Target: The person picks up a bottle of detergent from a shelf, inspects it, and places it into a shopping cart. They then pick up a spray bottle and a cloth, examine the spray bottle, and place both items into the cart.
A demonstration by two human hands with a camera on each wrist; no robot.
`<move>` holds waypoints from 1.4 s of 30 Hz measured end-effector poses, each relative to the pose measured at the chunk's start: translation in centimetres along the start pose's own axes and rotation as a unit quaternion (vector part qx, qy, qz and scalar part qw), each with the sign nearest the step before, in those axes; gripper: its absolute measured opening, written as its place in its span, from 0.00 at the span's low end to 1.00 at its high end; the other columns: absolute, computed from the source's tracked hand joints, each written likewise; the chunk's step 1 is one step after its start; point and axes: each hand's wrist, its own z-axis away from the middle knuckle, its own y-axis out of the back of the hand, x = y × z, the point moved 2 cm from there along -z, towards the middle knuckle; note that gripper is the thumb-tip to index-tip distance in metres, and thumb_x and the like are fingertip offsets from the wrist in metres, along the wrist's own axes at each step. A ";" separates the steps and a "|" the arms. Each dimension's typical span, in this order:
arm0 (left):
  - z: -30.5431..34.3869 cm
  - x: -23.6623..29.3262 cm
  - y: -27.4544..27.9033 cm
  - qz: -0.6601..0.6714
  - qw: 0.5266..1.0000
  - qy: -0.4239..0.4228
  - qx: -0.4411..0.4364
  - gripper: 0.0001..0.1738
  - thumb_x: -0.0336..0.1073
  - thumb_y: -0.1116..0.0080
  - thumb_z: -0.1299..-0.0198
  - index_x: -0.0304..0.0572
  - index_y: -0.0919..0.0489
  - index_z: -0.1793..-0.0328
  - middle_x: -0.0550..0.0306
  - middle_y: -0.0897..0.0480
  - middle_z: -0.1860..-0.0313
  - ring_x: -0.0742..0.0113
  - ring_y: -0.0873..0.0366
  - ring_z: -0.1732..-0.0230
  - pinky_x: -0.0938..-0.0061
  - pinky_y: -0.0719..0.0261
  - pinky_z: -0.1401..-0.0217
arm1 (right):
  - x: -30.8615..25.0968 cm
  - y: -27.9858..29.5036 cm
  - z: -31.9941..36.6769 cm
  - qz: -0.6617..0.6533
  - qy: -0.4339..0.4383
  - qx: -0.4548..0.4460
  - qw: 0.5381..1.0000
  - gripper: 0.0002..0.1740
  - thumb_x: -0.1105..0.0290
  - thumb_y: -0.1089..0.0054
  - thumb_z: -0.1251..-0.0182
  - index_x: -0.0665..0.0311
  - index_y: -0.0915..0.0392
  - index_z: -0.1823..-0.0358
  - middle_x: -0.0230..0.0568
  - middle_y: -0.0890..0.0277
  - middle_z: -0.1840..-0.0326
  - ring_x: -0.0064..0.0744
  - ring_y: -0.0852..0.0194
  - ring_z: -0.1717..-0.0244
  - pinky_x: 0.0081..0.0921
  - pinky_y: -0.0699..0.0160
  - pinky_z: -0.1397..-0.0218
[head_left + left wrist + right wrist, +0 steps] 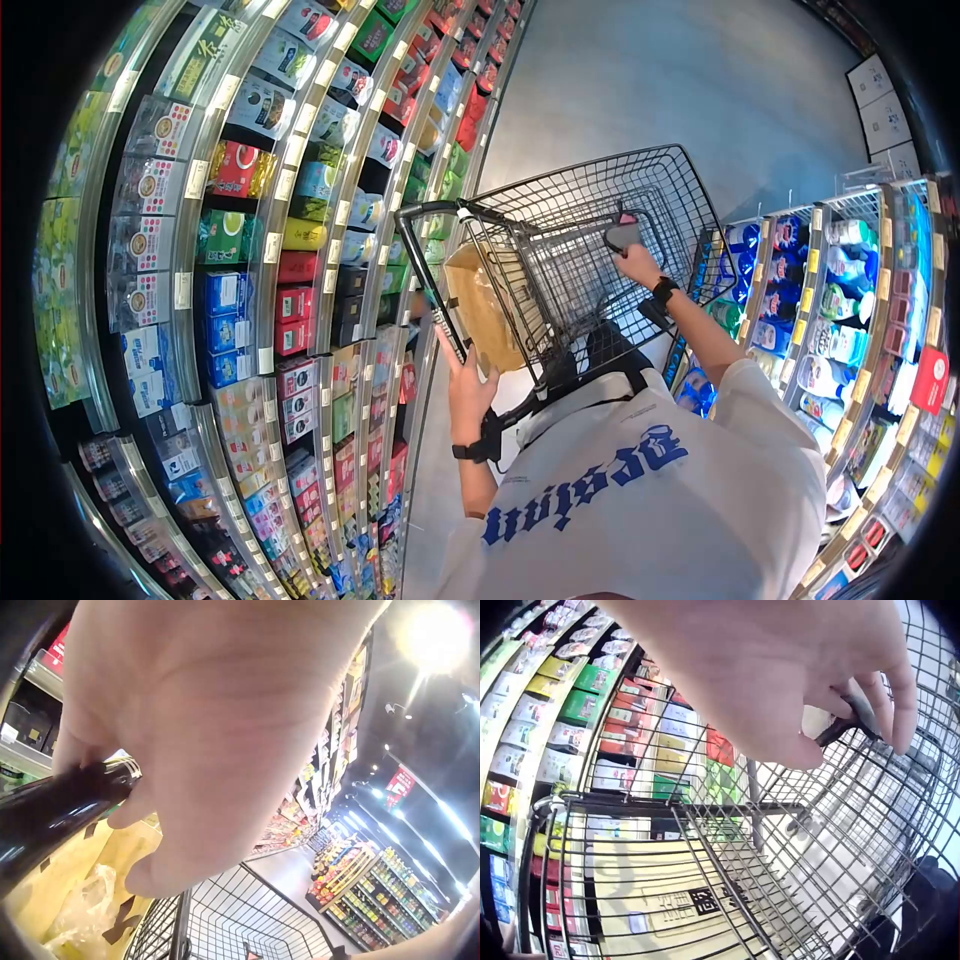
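Observation:
My left hand [470, 388] grips the black handle bar [60, 810] of a wire shopping cart [690, 190], and the bar passes under the palm in the left wrist view. My right hand [638, 264] reaches over the cart basket. Its fingers hold a black curved piece [859, 712], with a grey and pink part [624, 232] beside it in the head view; I cannot tell what this item is. A brown paper bag [480, 305] with printed marks stands in the cart behind the handle. Clear plastic [86, 911] shows inside it.
Tall shelves of packaged goods [240, 235] line the left side, close to the cart handle. On the right stands a rack of blue and white packages [835, 310]. Grey floor [640, 80] stretches ahead, with white boxes [882, 110] at the far right.

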 end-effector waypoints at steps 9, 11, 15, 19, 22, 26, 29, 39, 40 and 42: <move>-2.0 -0.1 1.4 -0.090 0.982 -0.156 0.052 0.25 0.32 0.35 0.42 0.27 0.22 0.38 0.27 0.54 0.17 0.32 0.34 0.27 0.51 0.29 0.30 | -6.3 7.0 13.5 -0.323 0.137 0.145 0.925 0.24 0.72 0.31 0.38 0.65 0.26 0.41 0.33 0.20 0.68 0.15 0.32 0.74 0.19 0.31 0.69; -2.6 0.5 2.2 -0.053 0.983 -0.162 0.063 0.24 0.35 0.36 0.40 0.28 0.22 0.39 0.23 0.42 0.23 0.31 0.44 0.22 0.48 0.37 0.24 | -10.0 9.3 17.9 -0.330 0.165 0.133 0.920 0.23 0.72 0.32 0.37 0.64 0.25 0.41 0.30 0.19 0.67 0.11 0.33 0.73 0.16 0.34 0.70; -2.0 5.2 6.2 0.112 0.976 -0.184 -0.008 0.20 0.33 0.42 0.35 0.31 0.23 0.38 0.36 0.24 0.35 0.40 0.26 0.33 0.60 0.29 0.30 | -12.9 9.3 22.5 -0.319 0.180 0.119 0.923 0.20 0.74 0.34 0.34 0.64 0.25 0.41 0.29 0.18 0.65 0.11 0.33 0.71 0.15 0.33 0.68; -0.4 7.6 6.9 0.198 0.939 -0.269 -0.077 0.19 0.31 0.42 0.34 0.32 0.22 0.39 0.40 0.19 0.41 0.42 0.21 0.40 0.62 0.24 0.37 | -16.8 8.4 26.3 -0.334 0.206 0.101 0.914 0.19 0.76 0.39 0.31 0.65 0.27 0.40 0.31 0.18 0.64 0.15 0.24 0.63 0.17 0.25 0.58; 0.5 7.8 5.9 0.253 0.909 -0.324 -0.062 0.19 0.30 0.38 0.36 0.33 0.22 0.40 0.42 0.20 0.42 0.42 0.21 0.40 0.63 0.24 0.39 | -19.4 7.6 28.9 -0.355 0.191 0.061 0.913 0.20 0.79 0.43 0.32 0.66 0.28 0.39 0.33 0.19 0.59 0.18 0.22 0.58 0.20 0.22 0.51; 1.1 6.7 5.0 0.270 0.881 -0.380 -0.085 0.21 0.27 0.34 0.40 0.34 0.23 0.41 0.43 0.21 0.40 0.43 0.21 0.40 0.63 0.23 0.39 | -21.1 5.9 31.5 -0.392 0.183 0.003 0.901 0.22 0.81 0.44 0.32 0.66 0.29 0.36 0.33 0.21 0.58 0.18 0.24 0.57 0.21 0.21 0.49; 1.7 6.7 4.4 0.250 0.861 -0.429 -0.108 0.22 0.26 0.33 0.43 0.35 0.24 0.43 0.44 0.21 0.41 0.45 0.20 0.42 0.64 0.23 0.39 | -21.8 4.8 33.2 -0.378 0.209 0.018 0.902 0.24 0.79 0.40 0.32 0.64 0.30 0.34 0.30 0.22 0.62 0.17 0.24 0.60 0.17 0.24 0.54; 3.8 8.9 3.4 0.275 0.846 -0.394 -0.231 0.11 0.22 0.37 0.41 0.34 0.19 0.52 0.51 0.16 0.58 0.60 0.17 0.58 0.72 0.20 0.52 | -19.1 5.5 37.5 -0.377 0.233 0.003 0.897 0.27 0.76 0.51 0.25 0.61 0.36 0.25 0.34 0.18 0.65 0.21 0.23 0.67 0.22 0.22 0.59; 4.0 9.1 3.1 0.273 0.843 -0.400 -0.232 0.11 0.22 0.37 0.41 0.34 0.19 0.52 0.51 0.16 0.58 0.60 0.17 0.58 0.72 0.20 0.52 | -18.2 5.4 37.6 -0.333 0.265 0.049 0.904 0.28 0.77 0.54 0.28 0.61 0.34 0.27 0.36 0.16 0.62 0.27 0.19 0.65 0.25 0.20 0.56; 4.6 9.7 2.7 0.262 0.848 -0.407 -0.216 0.11 0.22 0.37 0.42 0.33 0.19 0.53 0.50 0.16 0.59 0.60 0.17 0.59 0.72 0.21 0.53 | -15.6 5.9 38.3 -0.268 0.266 0.048 0.925 0.28 0.77 0.54 0.30 0.61 0.33 0.28 0.38 0.15 0.59 0.30 0.17 0.62 0.26 0.19 0.55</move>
